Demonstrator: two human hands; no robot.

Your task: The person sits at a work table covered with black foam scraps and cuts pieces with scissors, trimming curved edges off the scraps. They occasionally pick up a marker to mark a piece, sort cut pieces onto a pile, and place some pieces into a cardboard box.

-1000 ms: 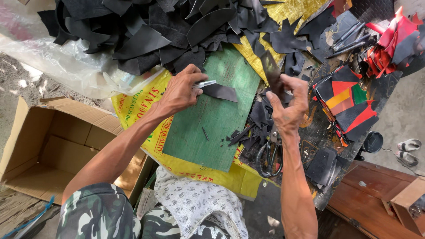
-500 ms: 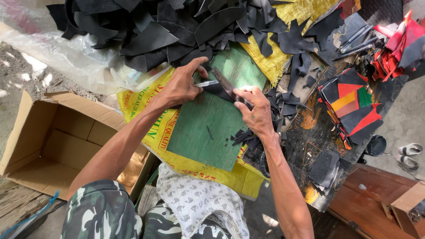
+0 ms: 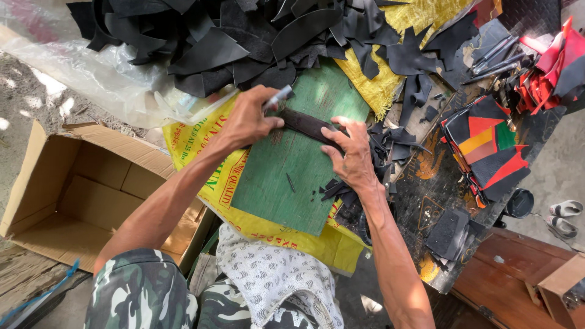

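Heap of black leather offcuts (image 3: 201,42) above; flat green cutting board (image 3: 292,176) below it. Dark leather strip (image 3: 311,126) lies on board, long axis upper-left to lower-right. Right hand (image 3: 348,155) fingers spread, pinning its lower-right end; left hand (image 3: 247,119) at upper-left end, fingers closed around silver-handled knife (image 3: 279,96).

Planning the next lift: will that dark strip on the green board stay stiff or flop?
The dark strip probably flops: it looks thin and lies flat on the green board. Likely light. The right hand pins it, so it may slide.
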